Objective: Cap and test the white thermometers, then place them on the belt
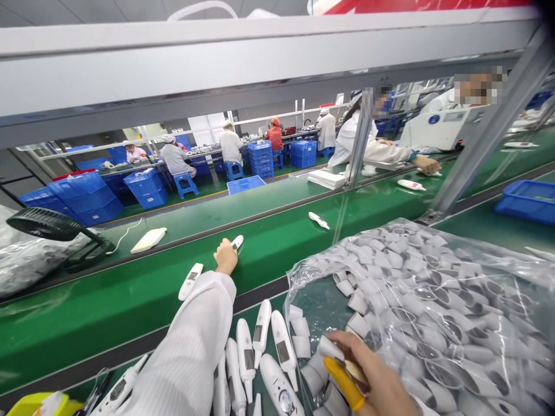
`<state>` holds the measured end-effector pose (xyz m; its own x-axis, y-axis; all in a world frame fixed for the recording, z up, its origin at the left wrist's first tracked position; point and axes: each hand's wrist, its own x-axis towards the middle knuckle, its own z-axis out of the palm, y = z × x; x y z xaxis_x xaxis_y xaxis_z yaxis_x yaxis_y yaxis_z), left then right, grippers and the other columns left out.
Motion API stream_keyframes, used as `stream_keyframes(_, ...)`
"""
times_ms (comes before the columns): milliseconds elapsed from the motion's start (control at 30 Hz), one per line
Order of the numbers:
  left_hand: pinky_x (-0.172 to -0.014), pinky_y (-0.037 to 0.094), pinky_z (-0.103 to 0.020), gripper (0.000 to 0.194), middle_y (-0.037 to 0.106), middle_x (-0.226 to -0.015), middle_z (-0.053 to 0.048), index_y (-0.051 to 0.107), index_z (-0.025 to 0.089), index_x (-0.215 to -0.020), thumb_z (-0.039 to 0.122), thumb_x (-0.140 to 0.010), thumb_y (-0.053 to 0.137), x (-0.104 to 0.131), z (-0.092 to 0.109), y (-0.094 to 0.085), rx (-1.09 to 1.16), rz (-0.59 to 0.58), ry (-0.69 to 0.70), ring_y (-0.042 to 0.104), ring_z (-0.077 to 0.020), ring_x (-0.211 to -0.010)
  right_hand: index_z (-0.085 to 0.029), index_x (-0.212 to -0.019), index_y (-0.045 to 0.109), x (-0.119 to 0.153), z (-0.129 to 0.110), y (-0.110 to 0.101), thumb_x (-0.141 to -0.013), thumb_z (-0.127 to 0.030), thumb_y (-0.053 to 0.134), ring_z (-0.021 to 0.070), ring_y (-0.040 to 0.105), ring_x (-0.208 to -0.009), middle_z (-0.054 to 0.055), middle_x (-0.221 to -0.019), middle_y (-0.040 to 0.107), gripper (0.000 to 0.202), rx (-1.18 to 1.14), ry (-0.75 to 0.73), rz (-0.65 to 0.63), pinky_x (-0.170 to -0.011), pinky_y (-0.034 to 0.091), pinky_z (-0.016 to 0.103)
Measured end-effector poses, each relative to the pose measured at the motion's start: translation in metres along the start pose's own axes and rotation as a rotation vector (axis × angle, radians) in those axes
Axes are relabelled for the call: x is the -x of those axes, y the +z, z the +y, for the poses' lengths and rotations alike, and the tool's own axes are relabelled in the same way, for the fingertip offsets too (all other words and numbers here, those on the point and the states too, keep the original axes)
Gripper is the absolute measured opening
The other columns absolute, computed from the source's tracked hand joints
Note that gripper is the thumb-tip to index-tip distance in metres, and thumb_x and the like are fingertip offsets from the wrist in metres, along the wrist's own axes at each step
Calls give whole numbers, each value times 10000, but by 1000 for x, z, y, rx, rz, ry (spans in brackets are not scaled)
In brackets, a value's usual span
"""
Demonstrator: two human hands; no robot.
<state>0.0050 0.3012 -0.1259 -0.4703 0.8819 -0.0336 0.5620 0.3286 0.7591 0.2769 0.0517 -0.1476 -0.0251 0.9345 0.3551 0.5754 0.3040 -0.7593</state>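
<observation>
My left hand (226, 256) reaches over the green conveyor belt (269, 231), its fingers closed on a white thermometer-like device (237, 242). Another white device (191, 281) lies on the belt just left of my sleeve. At the lower right, my right hand (364, 370), with a yellow cover on one finger, pinches a grey plastic sleeve (330, 348). Beside it are loose grey sleeves and a clear bag (433, 300) full of them. Several white devices with small screens (284, 349) lie on the near table between my arms.
A metal post (489, 127) rises at the right, near a blue tray (529, 201). A black fan (47, 225) stands at the left. Further devices (319, 220) lie along the belt. A co-worker's hand (427, 164) reaches over the belt's far side.
</observation>
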Motion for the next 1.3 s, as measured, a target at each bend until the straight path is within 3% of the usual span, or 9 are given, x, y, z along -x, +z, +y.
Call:
stream_keyframes(167,-902,552,-443,349,615,-1236,-100,595,151,-1227,348,-939,615,26,9,-28,419,-157,60,628,-231,-1070,-259,-1076,618,-2,-5,4,-944,-407,454,195,664,-677,26,-821,701,258,-34,91,46,-637,541,295)
stream_keyframes(367,-914,546,-413,344,634,-1215,-97,565,166,-1238,397,-995,493,107,13,-82,995,-287,211,633,-214,-1097,-211,-1095,602,-19,-4,9,-905,-496,532,227,673,-937,94,-1049,690,351,-256,91,-5,-794,562,323)
stream_keyframes(433,-945,528,-384,345,675,-1102,-66,553,195,-1227,433,-1012,428,139,12,-101,1125,-316,267,638,-195,-1104,-210,-1082,592,-28,-15,11,-863,-519,599,188,651,-799,64,-942,660,379,-395,105,-59,-674,553,278)
stream_keyframes(533,-935,515,-343,389,663,-809,-4,555,207,-1221,498,-967,507,184,10,-126,1234,-340,323,668,-166,-928,-216,-1055,583,-42,-47,10,-824,-550,656,93,466,-537,-18,-741,534,413,-592,145,-91,-452,401,192)
stream_keyframes(667,-887,551,-344,361,671,-884,-10,561,196,-1197,301,-873,681,228,10,-156,1219,-489,337,674,-169,-887,-224,-1071,551,-61,-102,0,-816,-576,664,63,328,-462,-52,-649,454,450,-770,138,-87,-369,193,161)
stream_keyframes(867,-753,564,-246,260,660,-982,-28,545,205,-1184,298,-944,587,258,4,-174,1045,-636,469,662,-135,-835,-256,-1076,523,-71,-163,-5,-743,-484,757,64,331,-424,-77,-586,433,467,-1009,41,-71,-357,163,160)
stream_keyframes(967,-565,496,-207,470,638,-846,-4,489,249,-1360,332,-915,618,264,1,-172,936,-562,434,569,-106,-640,-248,-996,522,-70,-173,4,-743,-464,760,54,318,-417,-83,-579,426,408,-1057,-15,-10,-357,179,159)
stream_keyframes(1100,-593,493,-247,733,683,-957,-23,439,345,-1470,331,-806,751,269,-1,-164,692,-376,458,592,-151,-681,-239,-1005,562,-70,-171,14,-781,-423,746,42,326,-448,-58,-663,509,343,-990,-77,23,-383,226,157)
stream_keyframes(1300,-542,489,-284,740,714,-922,-43,376,347,-1520,373,-852,694,266,-2,-158,530,-381,485,655,-223,-694,-226,-1085,702,-72,-163,9,-848,-461,701,88,492,-612,5,-798,581,333,-701,-226,-175,-515,432,179)
